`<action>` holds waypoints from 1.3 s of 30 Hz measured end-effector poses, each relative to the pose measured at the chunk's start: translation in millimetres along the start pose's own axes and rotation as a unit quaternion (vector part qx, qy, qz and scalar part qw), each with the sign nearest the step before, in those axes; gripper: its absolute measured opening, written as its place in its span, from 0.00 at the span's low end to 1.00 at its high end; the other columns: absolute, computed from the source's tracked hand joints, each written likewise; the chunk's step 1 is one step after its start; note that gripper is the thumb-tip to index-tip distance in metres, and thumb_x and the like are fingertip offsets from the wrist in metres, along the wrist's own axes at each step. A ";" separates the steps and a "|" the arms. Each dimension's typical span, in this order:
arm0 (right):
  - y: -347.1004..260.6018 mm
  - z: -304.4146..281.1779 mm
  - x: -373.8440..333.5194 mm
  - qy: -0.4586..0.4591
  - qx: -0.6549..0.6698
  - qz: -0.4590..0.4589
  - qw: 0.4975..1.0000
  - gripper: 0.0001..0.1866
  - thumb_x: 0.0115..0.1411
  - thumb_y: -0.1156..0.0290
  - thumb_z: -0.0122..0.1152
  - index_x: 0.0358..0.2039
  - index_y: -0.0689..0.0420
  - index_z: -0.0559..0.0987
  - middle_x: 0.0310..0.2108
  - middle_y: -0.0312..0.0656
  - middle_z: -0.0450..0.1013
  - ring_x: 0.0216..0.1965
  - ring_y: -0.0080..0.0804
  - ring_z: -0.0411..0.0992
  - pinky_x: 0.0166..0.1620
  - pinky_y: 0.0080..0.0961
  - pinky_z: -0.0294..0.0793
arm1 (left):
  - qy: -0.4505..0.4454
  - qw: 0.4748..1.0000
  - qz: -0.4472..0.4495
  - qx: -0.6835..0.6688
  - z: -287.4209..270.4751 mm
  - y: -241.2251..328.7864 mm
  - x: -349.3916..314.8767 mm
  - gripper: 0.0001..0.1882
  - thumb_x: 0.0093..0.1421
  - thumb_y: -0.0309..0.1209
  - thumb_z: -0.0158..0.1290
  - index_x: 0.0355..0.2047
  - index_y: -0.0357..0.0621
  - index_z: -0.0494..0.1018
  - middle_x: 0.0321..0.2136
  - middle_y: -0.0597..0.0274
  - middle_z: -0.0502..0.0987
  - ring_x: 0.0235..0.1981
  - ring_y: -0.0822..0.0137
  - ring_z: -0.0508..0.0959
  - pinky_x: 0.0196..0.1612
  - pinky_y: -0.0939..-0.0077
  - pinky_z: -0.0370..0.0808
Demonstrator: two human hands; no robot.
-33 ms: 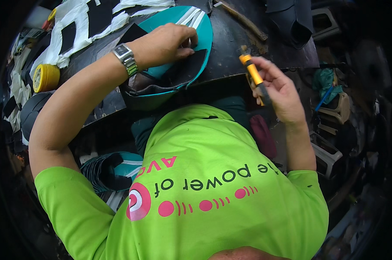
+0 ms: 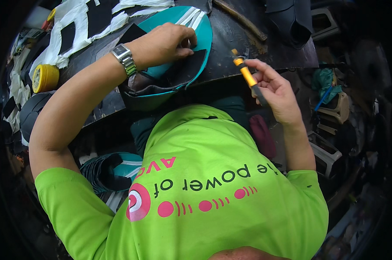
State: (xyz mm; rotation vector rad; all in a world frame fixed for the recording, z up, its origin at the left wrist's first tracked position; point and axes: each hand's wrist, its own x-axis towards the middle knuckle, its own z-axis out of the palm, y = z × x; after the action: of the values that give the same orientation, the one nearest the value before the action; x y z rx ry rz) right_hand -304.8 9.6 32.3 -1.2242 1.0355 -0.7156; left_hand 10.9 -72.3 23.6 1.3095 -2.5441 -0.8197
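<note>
Left hand [image 2: 167, 43] presses flat, fingers spread, on the teal shoe upper with white stripes [image 2: 191, 26]; right hand [image 2: 276, 89] grips a yellow-handled utility knife [image 2: 248, 77] just beside the dark workbench [image 2: 248, 39].

Far left: yellow round tin [image 2: 45, 78] beside white cut-out scraps [image 2: 81, 26] on dark worktable [image 2: 248, 39]. Far right: black material piece [image 2: 293, 19]. Near left, below table: stacked teal-and-black pieces [image 2: 111, 171], possibly shoe uppers. Right: pale plastic stools [image 2: 330, 112].

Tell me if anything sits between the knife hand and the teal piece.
Nothing visible does. The right hand holds the yellow knife above bare dark bench, just right of the teal piece that the left hand presses down.
</note>
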 end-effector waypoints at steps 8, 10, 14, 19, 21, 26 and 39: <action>11.5 3.3 15.1 0.009 -0.408 -0.071 0.910 0.28 0.57 0.80 0.60 0.61 0.62 0.75 0.34 0.48 0.74 0.33 0.39 0.74 0.42 0.28 0.74 | -0.021 0.993 0.074 0.092 -0.4 5.9 0.4 0.11 0.58 0.26 0.63 0.42 0.41 0.84 0.37 0.52 0.83 0.38 0.53 0.83 0.45 0.62 0.79; 11.6 4.2 15.5 0.004 -0.414 -0.112 0.904 0.28 0.58 0.79 0.60 0.61 0.62 0.75 0.39 0.55 0.75 0.38 0.49 0.76 0.47 0.35 0.75 | -0.035 0.993 0.066 0.097 0.3 9.0 4.0 0.10 0.59 0.27 0.62 0.41 0.40 0.83 0.37 0.52 0.83 0.39 0.52 0.83 0.45 0.61 0.79; 11.9 7.5 15.8 -0.002 -0.470 -0.100 0.877 0.27 0.60 0.78 0.60 0.61 0.64 0.74 0.47 0.60 0.77 0.48 0.57 0.77 0.53 0.43 0.76 | -0.082 0.991 0.071 0.081 -6.2 5.9 8.1 0.08 0.61 0.28 0.59 0.39 0.38 0.80 0.37 0.51 0.82 0.40 0.51 0.82 0.47 0.60 0.78; 10.2 7.5 16.6 -0.008 -0.499 -0.075 0.863 0.27 0.60 0.78 0.60 0.61 0.62 0.74 0.51 0.59 0.77 0.50 0.56 0.77 0.55 0.42 0.76 | -0.137 0.988 0.067 -0.035 -18.1 -3.1 6.5 0.07 0.63 0.28 0.57 0.40 0.38 0.77 0.36 0.51 0.81 0.40 0.52 0.81 0.49 0.61 0.77; 8.0 7.9 16.5 -0.005 -0.486 -0.075 0.871 0.27 0.59 0.78 0.60 0.61 0.61 0.74 0.52 0.59 0.77 0.51 0.56 0.77 0.56 0.41 0.76 | -0.144 0.987 0.041 -0.060 -18.3 -2.4 6.8 0.07 0.64 0.28 0.56 0.41 0.38 0.77 0.36 0.50 0.81 0.41 0.53 0.81 0.49 0.62 0.77; 0.2 4.7 18.9 0.009 -0.394 -0.019 0.919 0.27 0.58 0.80 0.59 0.60 0.62 0.75 0.54 0.58 0.76 0.52 0.55 0.77 0.59 0.39 0.74 | -0.121 0.990 0.052 -0.048 -14.2 1.9 9.0 0.13 0.62 0.32 0.64 0.44 0.39 0.80 0.37 0.51 0.84 0.39 0.55 0.84 0.48 0.63 0.77; 1.9 -15.9 22.7 -0.011 -0.254 0.061 0.965 0.28 0.56 0.76 0.70 0.59 0.61 0.78 0.36 0.32 0.77 0.34 0.15 0.69 0.39 0.16 0.71 | -0.102 0.991 0.053 -0.066 -16.3 1.1 15.8 0.09 0.62 0.30 0.64 0.39 0.36 0.82 0.35 0.50 0.85 0.36 0.60 0.85 0.48 0.65 0.80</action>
State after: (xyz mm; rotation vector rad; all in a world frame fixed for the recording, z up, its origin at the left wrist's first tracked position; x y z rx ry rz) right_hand -310.6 -16.4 24.7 -1.5839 1.3106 -0.3439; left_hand 6.9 -90.8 36.2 1.0916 -2.6314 -1.1296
